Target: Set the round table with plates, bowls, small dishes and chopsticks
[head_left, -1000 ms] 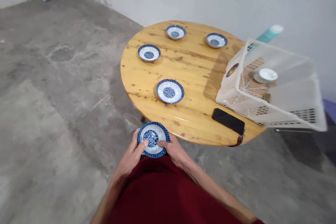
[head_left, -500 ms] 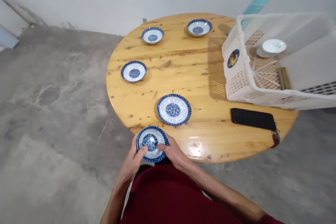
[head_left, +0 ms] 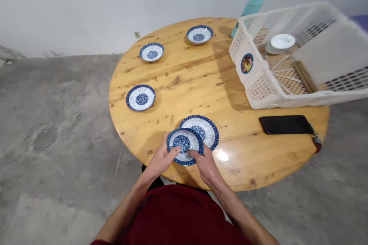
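Observation:
Between both hands I hold a blue-and-white patterned bowl (head_left: 185,136), tilted so that its inside faces me. My left hand (head_left: 163,159) grips its left side, thumb over the inner surface. On the other side my right hand (head_left: 206,163) has its thumb inside and its fingers hidden underneath. Just beyond the bowl a blue-rimmed plate (head_left: 210,130) lies on the wooden table, its near left part covered from view. Farther off are three similar dishes: a left dish (head_left: 140,99), a far left dish (head_left: 151,52) and a far dish (head_left: 199,34).
On the right of the round table (head_left: 184,84) stands a white plastic crate (head_left: 261,88) with small white dishes (head_left: 282,41) and a brown strip inside. A black phone (head_left: 287,124) lies in front of it. Behind the crate is a teal bottle (head_left: 253,4).
My hands have carried the bowl forward from the table's near edge, so it now overlaps part of the plate in view. The camera view has turned somewhat.

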{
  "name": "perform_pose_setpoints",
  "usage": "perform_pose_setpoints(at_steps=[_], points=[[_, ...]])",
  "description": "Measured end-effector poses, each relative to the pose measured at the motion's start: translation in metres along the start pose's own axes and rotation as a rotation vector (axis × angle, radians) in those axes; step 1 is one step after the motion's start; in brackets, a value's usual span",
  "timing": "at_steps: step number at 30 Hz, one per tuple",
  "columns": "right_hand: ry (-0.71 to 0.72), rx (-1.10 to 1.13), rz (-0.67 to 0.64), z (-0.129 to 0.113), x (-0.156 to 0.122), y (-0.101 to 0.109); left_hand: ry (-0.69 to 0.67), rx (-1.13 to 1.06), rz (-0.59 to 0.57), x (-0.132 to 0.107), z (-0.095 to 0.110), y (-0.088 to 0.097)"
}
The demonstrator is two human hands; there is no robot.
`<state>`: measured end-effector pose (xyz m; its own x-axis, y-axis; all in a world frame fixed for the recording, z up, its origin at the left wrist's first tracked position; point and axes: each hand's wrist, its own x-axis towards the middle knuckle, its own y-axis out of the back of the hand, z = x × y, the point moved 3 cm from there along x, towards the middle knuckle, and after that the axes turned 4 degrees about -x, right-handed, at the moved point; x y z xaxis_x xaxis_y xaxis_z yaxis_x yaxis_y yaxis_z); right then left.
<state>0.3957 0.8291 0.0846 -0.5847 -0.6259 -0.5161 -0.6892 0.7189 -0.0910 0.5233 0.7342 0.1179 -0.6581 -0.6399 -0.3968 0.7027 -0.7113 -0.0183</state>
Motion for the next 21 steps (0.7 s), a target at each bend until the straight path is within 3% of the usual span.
perform_pose_setpoints(at_steps=[3, 6, 13, 17, 21], points=[[0.008, 0.027, 0.164, -0.006, 0.012, -0.015, -0.027, 0.042, -0.165, 0.038, 0.010, 0.019], [0.009, 0.068, 0.298, -0.016, 0.023, -0.042, -0.020, 0.073, -0.266, 0.071, 0.018, 0.045], [-0.099, 0.152, 0.448, -0.025, 0.057, -0.112, -0.064, 0.196, -0.436, 0.137, 0.037, 0.106], [-0.099, 0.216, 0.454, -0.030, 0.094, -0.129, -0.106, 0.244, -0.477, 0.182, 0.047, 0.120], [-0.054, 0.264, 0.441, -0.049, 0.142, -0.128, -0.078, 0.203, -0.476, 0.234, 0.054, 0.115]])
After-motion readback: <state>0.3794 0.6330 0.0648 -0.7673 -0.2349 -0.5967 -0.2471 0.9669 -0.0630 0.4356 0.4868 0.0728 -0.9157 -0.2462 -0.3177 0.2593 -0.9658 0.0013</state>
